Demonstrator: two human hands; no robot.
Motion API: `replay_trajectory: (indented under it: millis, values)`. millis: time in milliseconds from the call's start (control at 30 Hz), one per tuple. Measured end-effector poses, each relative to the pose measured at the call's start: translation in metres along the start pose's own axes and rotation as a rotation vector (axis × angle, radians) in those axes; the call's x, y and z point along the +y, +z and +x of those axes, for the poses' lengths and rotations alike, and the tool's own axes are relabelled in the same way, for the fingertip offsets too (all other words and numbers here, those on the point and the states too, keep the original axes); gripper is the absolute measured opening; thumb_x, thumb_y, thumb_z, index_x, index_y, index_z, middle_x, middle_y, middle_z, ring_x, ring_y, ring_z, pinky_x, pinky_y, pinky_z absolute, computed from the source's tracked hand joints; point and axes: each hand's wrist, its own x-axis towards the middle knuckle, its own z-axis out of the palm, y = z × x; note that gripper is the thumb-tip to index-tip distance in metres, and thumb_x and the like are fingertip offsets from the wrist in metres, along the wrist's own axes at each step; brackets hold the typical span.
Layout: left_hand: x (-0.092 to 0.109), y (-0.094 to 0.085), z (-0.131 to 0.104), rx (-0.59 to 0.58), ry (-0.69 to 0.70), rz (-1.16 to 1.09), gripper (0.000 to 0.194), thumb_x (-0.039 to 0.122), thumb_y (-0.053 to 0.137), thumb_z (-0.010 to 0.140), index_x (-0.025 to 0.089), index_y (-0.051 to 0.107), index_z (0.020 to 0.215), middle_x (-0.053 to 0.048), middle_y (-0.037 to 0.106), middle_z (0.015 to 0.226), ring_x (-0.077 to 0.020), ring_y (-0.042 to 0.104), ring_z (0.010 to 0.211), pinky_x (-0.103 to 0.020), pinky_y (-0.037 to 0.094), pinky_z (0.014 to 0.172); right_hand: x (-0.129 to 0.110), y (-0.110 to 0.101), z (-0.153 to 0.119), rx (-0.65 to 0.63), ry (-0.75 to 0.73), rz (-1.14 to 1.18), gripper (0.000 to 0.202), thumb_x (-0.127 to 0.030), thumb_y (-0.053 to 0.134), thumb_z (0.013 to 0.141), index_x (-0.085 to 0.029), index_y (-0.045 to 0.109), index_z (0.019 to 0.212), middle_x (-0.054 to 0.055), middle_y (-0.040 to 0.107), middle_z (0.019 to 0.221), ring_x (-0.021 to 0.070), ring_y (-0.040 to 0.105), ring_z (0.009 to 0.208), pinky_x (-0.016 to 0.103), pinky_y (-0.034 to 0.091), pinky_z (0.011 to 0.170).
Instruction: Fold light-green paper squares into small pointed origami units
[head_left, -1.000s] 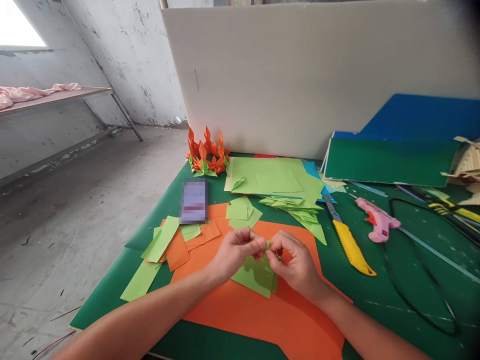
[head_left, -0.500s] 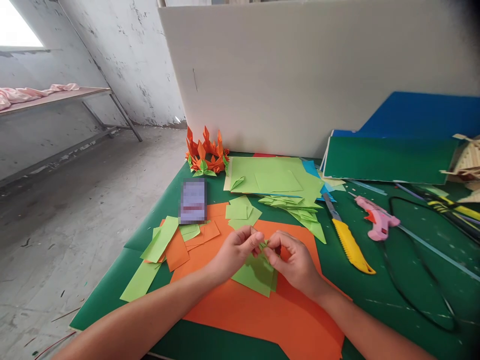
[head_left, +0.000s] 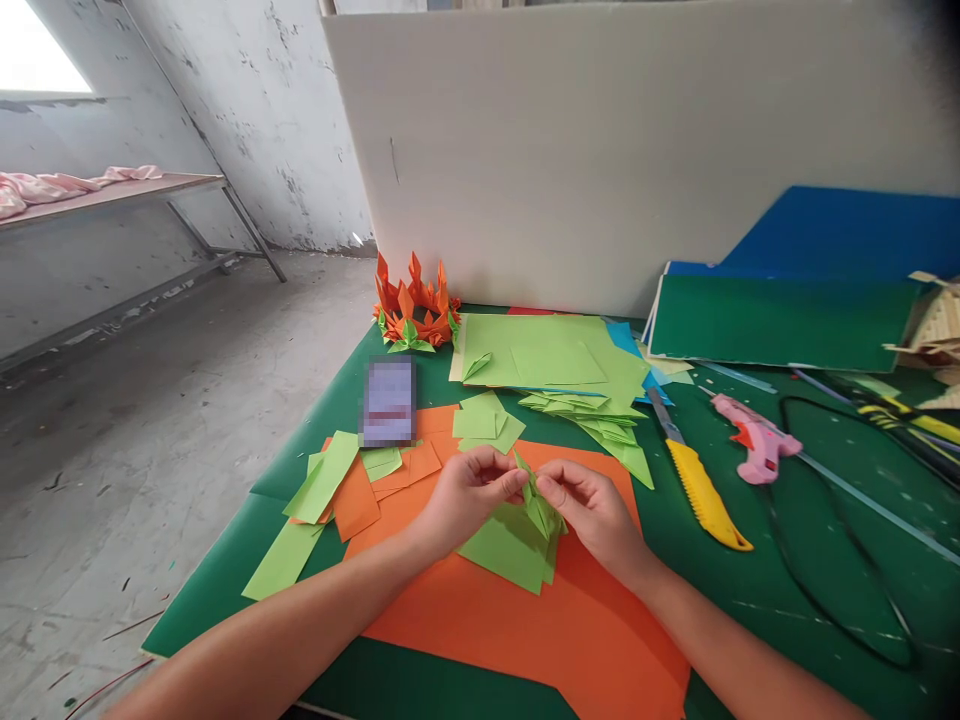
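Your left hand and right hand pinched folded paper, above green sheets, knife right of the sheets.

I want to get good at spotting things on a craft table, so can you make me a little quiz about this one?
1. True or false: the left hand and the right hand are both holding the folded green paper.
2. Pick one: what lies between the big orange sheet and the pink glue gun?
A) a spoon
B) a yellow-handled cutter
C) a cup
3. Fill in the missing colour: the spiky paper crown is mostly ____, with some green bits near its bottom.

Key: 1. true; 2. B; 3. orange
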Motion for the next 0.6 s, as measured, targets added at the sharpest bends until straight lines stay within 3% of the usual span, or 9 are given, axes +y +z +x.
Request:
replay_trajectory:
  millis: [267,400,500,600]
  values:
    - [-0.0062,-0.0004,0.0020,0.033,0.054,0.081,0.034,0.044,0.077,0.071,0.015,0.063,0.081,0.001,0.060,0.067,-0.0110,0.057,0.058,-0.026,0.049,0.060,0.0027,0.0021,0.0030,0.008,0.074,0.055,0.037,-0.052,0.060,0.086,-0.018,0.061,0.072,-0.002,0.046,0.063,0.0113,0.039,0.057,0.024,0.036,0.051]
    - [-0.0073,0.0020,-0.0015,0.030,0.218,0.135,0.022,0.034,0.071,0.081,0.019,0.057,0.088,0.002,0.057,0.077,-0.0093,0.054,0.064,-0.023,0.046,0.060,0.0026,0.0020,0.0037,-0.006,0.108,0.107,0.038,-0.054,0.065,0.081,-0.018,0.061,0.071,-0.001,0.046,0.063,0.0112,0.039,0.057,0.024,0.035,0.050]
    - [-0.0060,0.0023,-0.0050,0.007,0.374,0.336,0.007,0.025,0.061,0.088,0.019,0.058,0.086,0.000,0.057,0.082,-0.0105,0.054,0.070,-0.023,0.046,0.065,0.0029,0.0021,0.0041,-0.012,0.127,0.131,0.039,-0.054,0.067,0.080,-0.018,0.058,0.067,-0.002,0.043,0.062,0.0109,0.037,0.058,0.024,0.035,0.051]
    - [-0.0042,0.0006,-0.0058,-0.038,0.465,0.494,0.012,0.021,0.053,0.092,0.020,0.065,0.089,-0.004,0.061,0.090,-0.0137,0.057,0.079,-0.025,0.047,0.069,0.0042,0.0021,0.0043,-0.022,0.131,0.141,0.038,-0.052,0.067,0.080,-0.018,0.057,0.066,-0.003,0.041,0.061,0.0105,0.036,0.058,0.023,0.033,0.051]
